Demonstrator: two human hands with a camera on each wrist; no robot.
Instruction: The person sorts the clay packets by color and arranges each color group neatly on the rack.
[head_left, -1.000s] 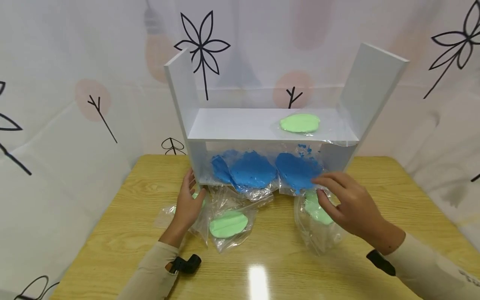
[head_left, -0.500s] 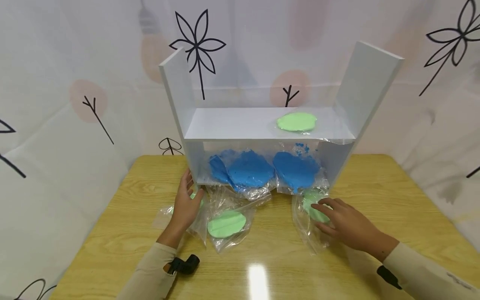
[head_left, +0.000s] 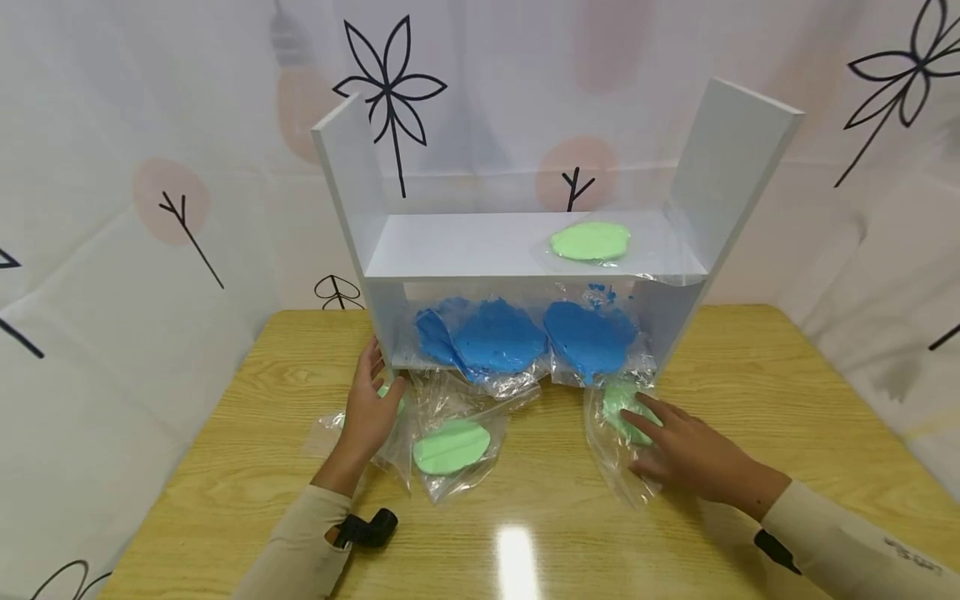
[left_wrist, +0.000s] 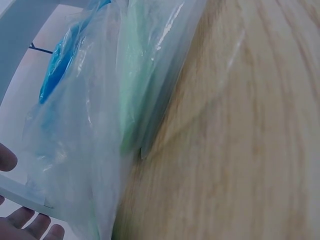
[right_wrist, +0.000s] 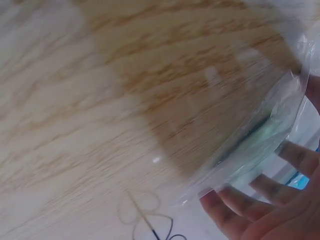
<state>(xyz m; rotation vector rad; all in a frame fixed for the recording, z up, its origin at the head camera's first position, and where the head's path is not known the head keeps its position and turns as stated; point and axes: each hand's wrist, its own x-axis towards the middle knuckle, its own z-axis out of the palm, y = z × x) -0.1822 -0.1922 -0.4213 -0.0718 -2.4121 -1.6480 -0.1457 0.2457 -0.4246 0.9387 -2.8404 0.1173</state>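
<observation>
My left hand (head_left: 367,417) lies against the left side of a white shelf unit (head_left: 345,183), fingers along the outer panel and thumb in front. In the left wrist view its fingertips (left_wrist: 37,226) touch the panel's edge. My right hand (head_left: 690,454) reaches over a clear plastic bag (head_left: 615,467) with pale green, putty-like stuff (head_left: 621,408) inside, at the unit's right front. The right wrist view has fingers (right_wrist: 240,202) spread, slightly bent, at that bag; whether they press it I cannot tell. Another bagged green piece (head_left: 452,447) lies between the hands.
Flattened blue masses in clear bags (head_left: 498,337) fill the lower shelf and overhang its front. A bagged green oval (head_left: 590,241) lies on the upper shelf. A further green piece (head_left: 390,396) is partly hidden by the left hand. All stands on a wooden table (head_left: 255,467) before a patterned curtain.
My right hand has dropped from beside the blue mass at the lower right shelf to the green bag on the table. The left hand has stayed at the unit's side.
</observation>
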